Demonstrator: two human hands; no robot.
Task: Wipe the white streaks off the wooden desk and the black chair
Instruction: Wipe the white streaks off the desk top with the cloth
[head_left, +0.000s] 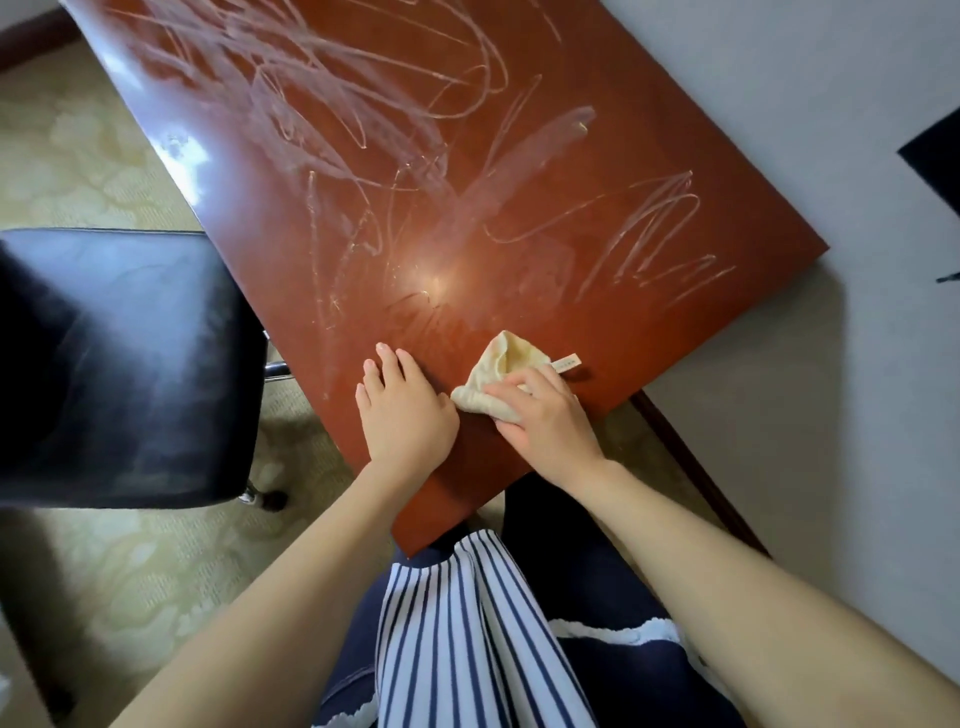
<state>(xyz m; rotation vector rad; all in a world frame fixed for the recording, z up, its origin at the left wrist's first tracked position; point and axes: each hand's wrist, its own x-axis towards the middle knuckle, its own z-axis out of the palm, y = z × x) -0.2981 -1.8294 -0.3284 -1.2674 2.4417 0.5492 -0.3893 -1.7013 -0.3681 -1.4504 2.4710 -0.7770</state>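
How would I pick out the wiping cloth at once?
Start at the big reddish wooden desk scribbled with white streaks, and go to its near corner. The cloth is the crumpled cream bundle held by the right hand, beside the flat left hand. It is the only soft, pale thing on the desk, with a small label sticking out.

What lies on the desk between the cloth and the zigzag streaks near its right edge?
Head view: only bare wood of the desk lies between the cloth, held by the right hand, and the zigzag streaks.
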